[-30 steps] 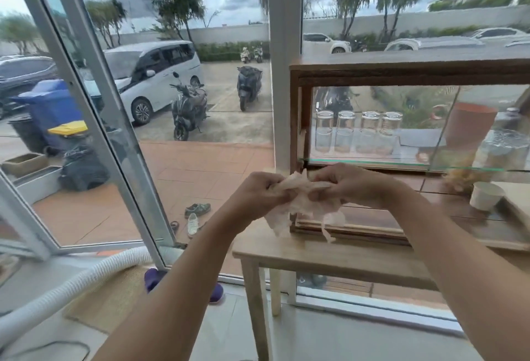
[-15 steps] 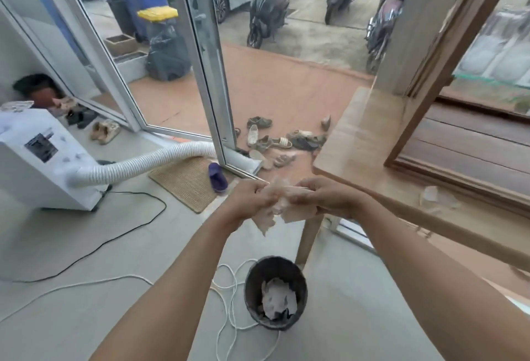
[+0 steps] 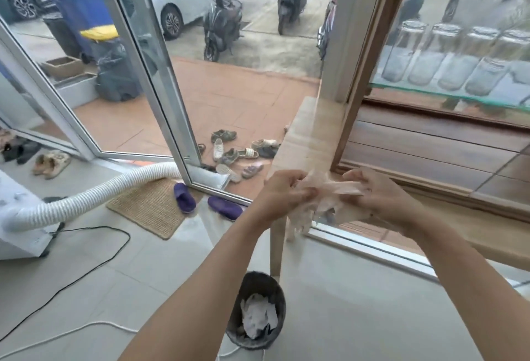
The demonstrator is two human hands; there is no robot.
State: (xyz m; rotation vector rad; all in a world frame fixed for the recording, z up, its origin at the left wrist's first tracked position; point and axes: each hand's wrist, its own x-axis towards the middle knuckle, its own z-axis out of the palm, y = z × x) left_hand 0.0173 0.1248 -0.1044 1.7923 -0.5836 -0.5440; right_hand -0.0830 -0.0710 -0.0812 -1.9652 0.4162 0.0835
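Note:
Both hands hold one crumpled pale tissue (image 3: 324, 193) in the air at the corner of a light wooden table (image 3: 304, 142). My left hand (image 3: 282, 193) grips its left end with curled fingers. My right hand (image 3: 375, 194) grips its right end, and the tissue is stretched between them. Loose shreds hang below the hands. A dark round waste bin (image 3: 258, 286) stands on the floor below, with crumpled white paper (image 3: 258, 317) in it.
A glass display case with a wooden frame (image 3: 370, 53) holds several glass jars (image 3: 453, 56) on the table. An open glass door (image 3: 149, 53) is at left, with a white hose (image 3: 94, 191), a mat (image 3: 149, 205), purple slippers (image 3: 225, 207), shoes and cables on the floor.
The view has tilted up a little from the floor, so the jars in the case show again. Both hands keep their hold and have pulled the tissue wider between them.

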